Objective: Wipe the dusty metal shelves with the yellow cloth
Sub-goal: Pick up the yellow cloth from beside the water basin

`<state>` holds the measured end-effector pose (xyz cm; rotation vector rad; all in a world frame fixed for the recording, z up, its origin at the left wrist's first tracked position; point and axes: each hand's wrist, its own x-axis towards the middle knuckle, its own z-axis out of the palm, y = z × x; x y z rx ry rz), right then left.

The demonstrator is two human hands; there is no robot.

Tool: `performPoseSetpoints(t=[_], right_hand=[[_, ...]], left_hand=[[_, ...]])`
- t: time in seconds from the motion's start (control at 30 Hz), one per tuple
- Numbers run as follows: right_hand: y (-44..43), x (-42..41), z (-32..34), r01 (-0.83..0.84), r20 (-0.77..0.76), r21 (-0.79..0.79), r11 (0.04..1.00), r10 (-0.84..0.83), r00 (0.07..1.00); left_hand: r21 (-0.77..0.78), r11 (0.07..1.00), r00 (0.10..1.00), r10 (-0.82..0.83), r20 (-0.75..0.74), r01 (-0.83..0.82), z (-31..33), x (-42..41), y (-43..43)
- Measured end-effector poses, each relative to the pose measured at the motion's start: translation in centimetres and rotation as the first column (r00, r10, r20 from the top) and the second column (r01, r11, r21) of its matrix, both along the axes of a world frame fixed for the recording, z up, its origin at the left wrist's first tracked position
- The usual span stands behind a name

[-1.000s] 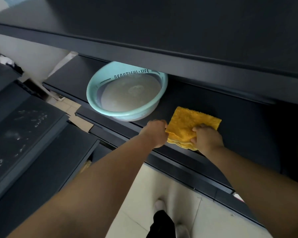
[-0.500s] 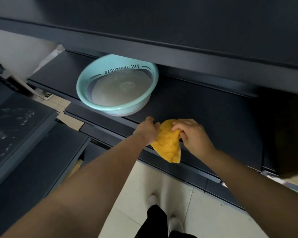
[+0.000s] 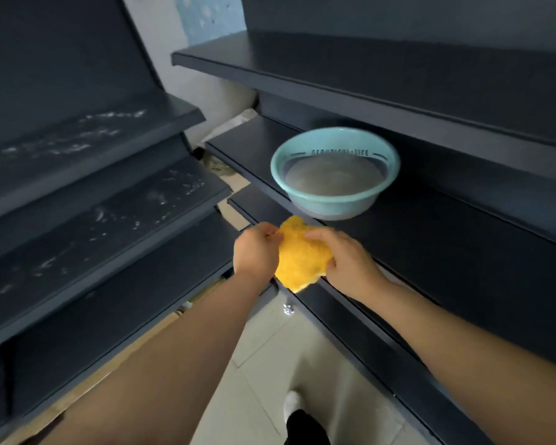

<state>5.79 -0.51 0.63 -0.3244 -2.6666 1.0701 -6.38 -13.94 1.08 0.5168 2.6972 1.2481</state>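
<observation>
The yellow cloth (image 3: 299, 258) is held up in the air between both hands, just in front of the dark metal shelf (image 3: 430, 239) on the right. My left hand (image 3: 254, 248) pinches its left edge and my right hand (image 3: 347, 258) grips its right side. A second rack of dark shelves (image 3: 87, 200) stands on the left, with white dust streaks on its upper boards. The cloth's lower corner hangs over the right shelf's front edge.
A light blue basin (image 3: 334, 175) of cloudy water sits on the right shelf, just beyond the hands. Another shelf (image 3: 366, 81) overhangs it. Tiled floor (image 3: 270, 364) runs between the two racks, with my shoes at the bottom.
The cloth was lifted off the right shelf and bunched between both hands. My view swung left, bringing the dusty left rack into sight.
</observation>
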Motion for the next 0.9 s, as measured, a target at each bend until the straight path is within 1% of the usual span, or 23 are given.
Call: performPoseSetpoints(t=[0.07, 0.1, 0.13, 0.2, 0.23, 0.3, 0.37, 0.43, 0.57, 0.63, 0.7, 0.8, 0.87, 0.9], right_hand=[[-1.6, -1.8, 0.6, 0.021, -0.016, 0.046, 0.999, -0.021, 1.000], [-2.3, -2.8, 0.8, 0.024, 0.012, 0.087, 0.996, -0.025, 1.000], [-3.0, -3.7, 0.9, 0.015, 0.064, 0.125, 0.992, -0.023, 0.998], [-4.5, -5.5, 1.3, -0.027, 0.172, 0.155, 0.988, 0.000, 0.985], [-5.4, -6.4, 1.6, -0.053, 0.202, 0.141, 0.989, 0.024, 0.979], [-7.4, -8.1, 2.2, -0.108, 0.211, 0.081, 0.991, 0.089, 0.973], [-9.6, -9.9, 2.8, -0.152, 0.178, 0.025, 0.988, 0.145, 0.973], [-11.6, -11.6, 3.6, -0.165, 0.102, -0.030, 0.986, 0.167, 0.981], [-14.5, -15.4, 5.9, -0.122, -0.033, -0.077, 0.990, 0.119, 0.992], [-15.6, -17.4, 7.3, -0.139, -0.067, -0.194, 0.971, 0.128, 0.990], [-16.9, -19.5, 8.7, -0.156, -0.099, -0.294, 0.943, 0.132, 0.986], [-19.2, -22.3, 10.3, -0.145, -0.110, -0.367, 0.919, 0.112, 0.988], [-20.5, -23.8, 11.0, -0.123, -0.106, -0.415, 0.902, 0.086, 0.991], [-20.9, -24.5, 11.3, -0.101, -0.109, -0.429, 0.898, 0.059, 0.992]], left_hand=[[0.071, 0.997, 0.999, 0.031, -0.013, -0.030, 1.1, -0.3, -2.3], [0.116, 0.992, 0.999, 0.046, -0.002, -0.045, 1.7, -0.5, -3.3], [0.158, 0.986, 0.998, 0.055, 0.007, -0.055, 2.2, -0.6, -4.3], [0.210, 0.976, 0.998, 0.061, -0.026, -0.055, 3.6, -1.1, -6.3], [0.231, 0.971, 0.996, 0.069, -0.049, -0.055, 4.4, -1.4, -7.3], [0.293, 0.954, 0.993, 0.094, -0.070, -0.070, 6.0, -2.2, -9.3], [0.346, 0.934, 0.991, 0.122, -0.061, -0.094, 7.5, -3.3, -11.5], [0.377, 0.919, 0.989, 0.143, -0.047, -0.115, 9.0, -4.4, -13.9], [0.324, 0.922, 0.961, 0.258, -0.102, -0.213, 10.7, -7.5, -19.3], [0.292, 0.915, 0.947, 0.311, -0.073, -0.278, 11.1, -9.4, -21.8], [0.223, 0.927, 0.950, 0.313, -0.011, -0.303, 11.1, -11.3, -24.0], [0.076, 0.965, 0.967, 0.249, 0.053, -0.252, 11.1, -14.0, -26.1], [0.015, 0.975, 0.975, 0.224, 0.016, -0.224, 11.3, -15.6, -26.9], [0.008, 0.971, 0.971, 0.239, -0.020, -0.239, 11.5, -16.4, -27.3]])
